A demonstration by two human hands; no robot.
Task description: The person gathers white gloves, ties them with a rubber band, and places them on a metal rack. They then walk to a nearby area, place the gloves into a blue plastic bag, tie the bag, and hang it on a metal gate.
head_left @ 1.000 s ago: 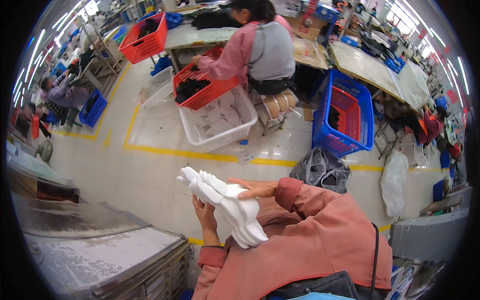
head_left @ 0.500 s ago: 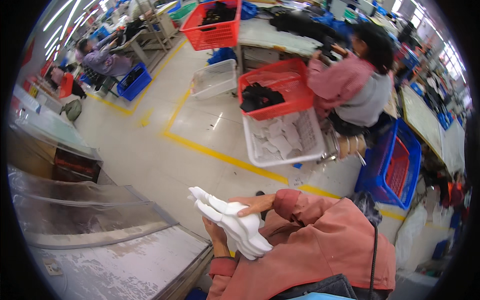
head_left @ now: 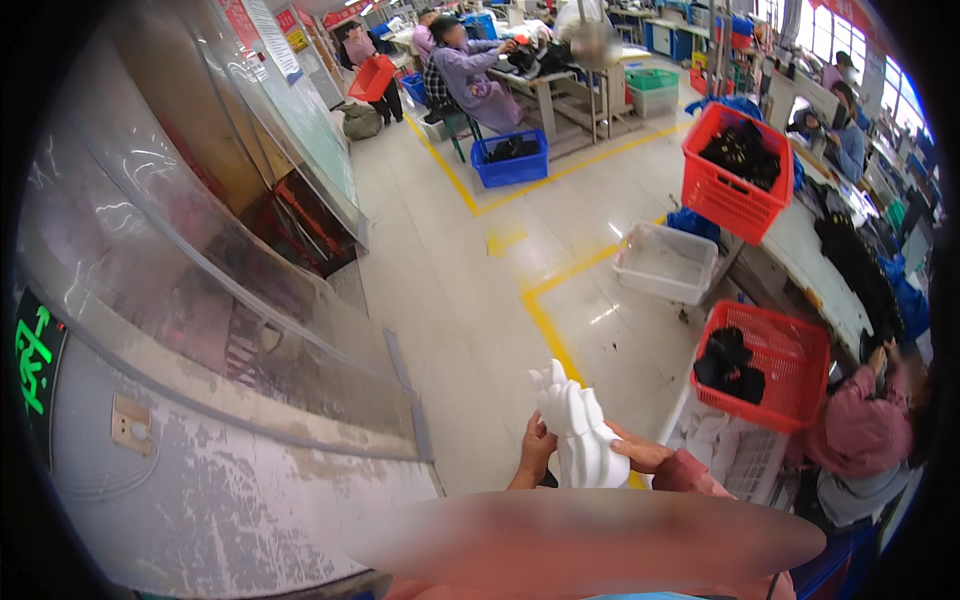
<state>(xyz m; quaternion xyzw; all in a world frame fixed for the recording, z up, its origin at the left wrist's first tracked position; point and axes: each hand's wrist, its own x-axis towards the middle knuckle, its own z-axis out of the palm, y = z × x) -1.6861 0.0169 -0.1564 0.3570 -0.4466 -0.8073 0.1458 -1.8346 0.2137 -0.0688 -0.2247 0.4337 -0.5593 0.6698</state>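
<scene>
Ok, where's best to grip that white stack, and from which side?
Probably around the broad middle of the white stack, from both sides, where the left hand and right hand are: its layers splay into narrow tips at the far end.

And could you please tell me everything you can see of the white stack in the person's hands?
The white stack is several layers with wavy outlines, looking like foam. Its narrower tips fan apart toward the picture's top. It is held between the left hand at its left edge and the right hand at its right; its lower end is unclear.
</scene>
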